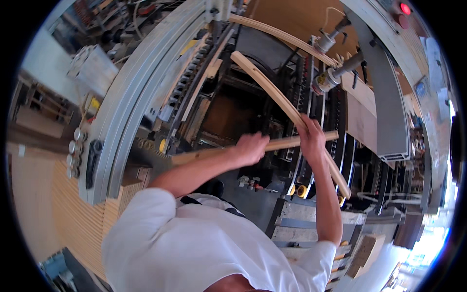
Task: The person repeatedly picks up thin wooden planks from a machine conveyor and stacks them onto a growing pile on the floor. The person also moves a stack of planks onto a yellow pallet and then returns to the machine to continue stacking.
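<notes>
Two long pale wooden strips cross in front of me. The first wooden strip (270, 90) runs slantwise from the machine's far middle down to the near right. My right hand (312, 138) is closed around it near where the two cross. A second wooden strip (287, 142) lies nearly level across my front, passing by the right hand. My left hand (250, 148) is curled at the middle of this second strip, its fingers slightly blurred. Whether the right hand also grips the second strip is hidden.
A third wooden strip (277, 33) lies across the machine's far side. Clamp cylinders (327, 82) stand at the right, beside dark rails (304, 92). A grey metal beam (131, 102) rises at the left. Stacked wooden strips (78, 204) lie at the lower left, a slatted rack (296, 233) at the lower right.
</notes>
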